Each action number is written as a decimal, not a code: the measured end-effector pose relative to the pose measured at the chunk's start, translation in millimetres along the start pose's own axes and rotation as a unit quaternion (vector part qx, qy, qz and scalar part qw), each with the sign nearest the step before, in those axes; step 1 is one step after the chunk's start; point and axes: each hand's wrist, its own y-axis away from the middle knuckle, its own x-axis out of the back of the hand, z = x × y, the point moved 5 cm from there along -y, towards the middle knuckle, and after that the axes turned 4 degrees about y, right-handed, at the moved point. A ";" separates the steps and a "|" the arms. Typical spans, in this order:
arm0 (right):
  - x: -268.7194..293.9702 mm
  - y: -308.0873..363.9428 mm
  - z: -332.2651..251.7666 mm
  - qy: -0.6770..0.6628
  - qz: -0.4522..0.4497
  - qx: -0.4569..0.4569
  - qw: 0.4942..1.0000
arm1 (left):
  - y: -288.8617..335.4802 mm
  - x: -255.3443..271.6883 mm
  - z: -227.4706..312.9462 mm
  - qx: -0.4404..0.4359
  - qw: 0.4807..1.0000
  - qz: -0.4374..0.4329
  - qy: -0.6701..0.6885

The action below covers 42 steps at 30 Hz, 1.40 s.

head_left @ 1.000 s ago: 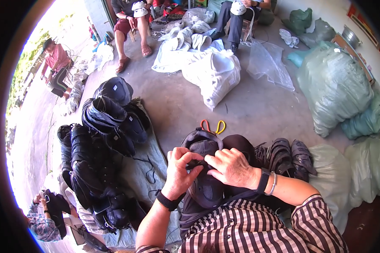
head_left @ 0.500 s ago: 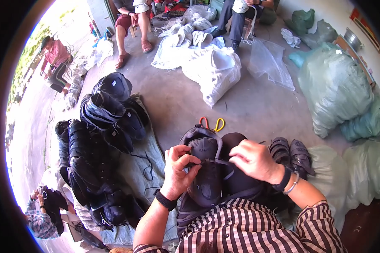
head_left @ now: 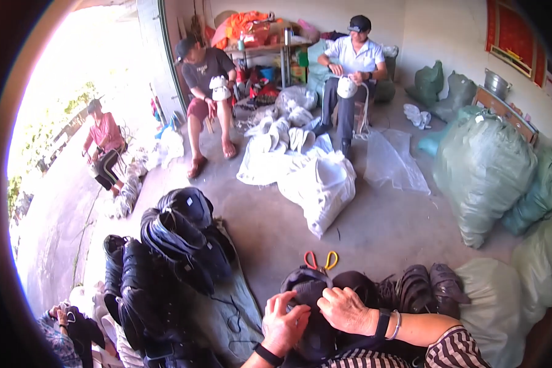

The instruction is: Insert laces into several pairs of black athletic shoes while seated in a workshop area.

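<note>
A dark sneaker sits in front of my body, its padded collar facing away from me. My left hand is closed at the left of its tongue, fingertips pinched by the lacing. Just across from it, my right hand is closed too, thumb and fingers pressed together over the shoe's top. The dark shoelace between them barely shows against the upper. Another dark shoe stands right beside this one, partly behind my right hand. Beyond the collar, red and yellow loop handles stick up, perhaps of scissors.
Stacked dark shoes and uppers lie on a sheet to my left. More dark shoes stand at right, beside large green sacks. A white sack lies ahead, before two seated people holding white shoes. Other people sit at left.
The view has tilted up, showing more of the room. My right hand has come in from the right, close to my left hand over the shoe.
</note>
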 end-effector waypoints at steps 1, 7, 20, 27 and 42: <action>0.4 -0.4 0.1 -0.002 -0.009 -0.005 1.000 | 1.2 -0.8 1.2 0.009 1.000 0.001 0.005; 4.2 -15.9 9.5 -0.122 -0.117 -0.080 0.982 | -1.9 -1.3 -1.0 0.032 0.999 0.012 0.040; -10.2 -13.1 32.0 -0.481 -0.200 -0.310 0.795 | -5.2 -0.1 1.3 -0.016 0.999 -0.036 0.014; 3.1 -8.5 23.7 -0.215 -0.114 -0.111 0.964 | -7.3 -0.3 7.3 0.023 0.999 -0.037 -0.002; -2.0 -19.1 40.7 -0.216 -0.034 -0.222 0.950 | -36.7 -6.6 6.4 0.075 0.988 -0.077 -0.106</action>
